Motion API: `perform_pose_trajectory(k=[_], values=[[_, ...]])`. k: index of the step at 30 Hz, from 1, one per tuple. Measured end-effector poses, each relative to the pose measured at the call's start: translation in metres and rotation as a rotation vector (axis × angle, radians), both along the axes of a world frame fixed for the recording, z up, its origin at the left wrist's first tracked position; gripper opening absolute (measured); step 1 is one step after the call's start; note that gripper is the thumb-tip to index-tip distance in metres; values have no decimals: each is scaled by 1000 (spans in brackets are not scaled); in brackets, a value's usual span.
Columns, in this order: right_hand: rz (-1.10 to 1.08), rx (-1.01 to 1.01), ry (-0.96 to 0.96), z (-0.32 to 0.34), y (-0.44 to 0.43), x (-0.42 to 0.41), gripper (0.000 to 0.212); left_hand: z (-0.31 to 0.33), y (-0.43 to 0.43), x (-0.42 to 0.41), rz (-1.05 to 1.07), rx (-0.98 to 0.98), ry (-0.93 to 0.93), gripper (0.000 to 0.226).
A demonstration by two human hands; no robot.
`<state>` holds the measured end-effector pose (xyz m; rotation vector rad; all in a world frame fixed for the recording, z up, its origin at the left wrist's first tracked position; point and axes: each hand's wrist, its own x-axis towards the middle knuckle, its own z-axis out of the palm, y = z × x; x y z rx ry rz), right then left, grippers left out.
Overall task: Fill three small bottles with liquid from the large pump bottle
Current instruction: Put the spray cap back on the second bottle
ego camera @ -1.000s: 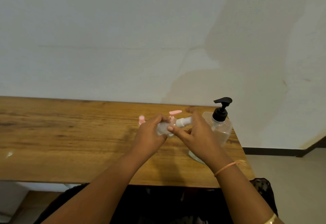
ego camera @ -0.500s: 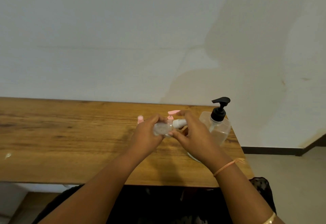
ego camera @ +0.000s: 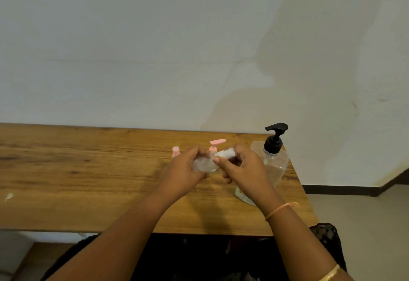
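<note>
Nearest, along the bottom edge, dark clothing [ego camera: 325, 236] and two bare forearms reaching away over the brown wood-grain worktop [ego camera: 66, 181]. On the right forearm a gold bangle [ego camera: 329, 273], and farther along at the wrist a thin orange thread [ego camera: 281, 208]. Above the middle of the worktop, gripped in the left hand [ego camera: 186, 172] with fingers curled round it, a small clear bottle [ego camera: 203, 165], tilted with its neck toward the right. Pinched in the right hand [ego camera: 245, 170], between thumb and curled fingers, the white cap [ego camera: 225, 154] at that bottle's neck; screwed on or loose, cannot tell. Just behind the hands, upright on the worktop, a pink-pump small bottle [ego camera: 215, 144], mostly hidden by the fingers, and to its left a pink-capped small bottle [ego camera: 176, 151], only its top showing. To the right, partly behind the right hand, the large pump bottle [ego camera: 275, 161], upright near the worktop's right end, clear-walled, brownish in its lower part, with a black pump head [ego camera: 275, 134], spout pointing left. Farthest, a pale wall [ego camera: 155, 37] with a faint stain, and at the far right a strip of floor [ego camera: 365, 225] below a dark skirting [ego camera: 343, 190].
</note>
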<state>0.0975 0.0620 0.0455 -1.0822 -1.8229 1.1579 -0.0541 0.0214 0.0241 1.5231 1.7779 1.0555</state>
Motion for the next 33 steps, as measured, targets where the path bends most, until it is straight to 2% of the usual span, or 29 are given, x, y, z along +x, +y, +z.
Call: perform_pose_trajectory(k=[3,6,15,21,27,30,33], values=[[71,-35,125,1,0,0,18,4,1,-1,-86,-95,-378,39],[36,45,135,-2,1,-4,18,1,1,-1,-100,-113,-486,39],[-145,250,-41,-11,-3,-23,16,-8,-3,14,68,18,-457,29],[-164,206,-40,-13,0,-33,22,-20,-5,14,152,16,-438,39],[-92,153,-46,-10,6,-33,17,-19,-7,6,98,-25,-575,46],[-122,144,-53,-9,9,-33,16,-14,-8,3,41,-62,-516,62],[-176,116,-63,-12,15,-32,17,-9,-7,-4,96,-88,-346,78]])
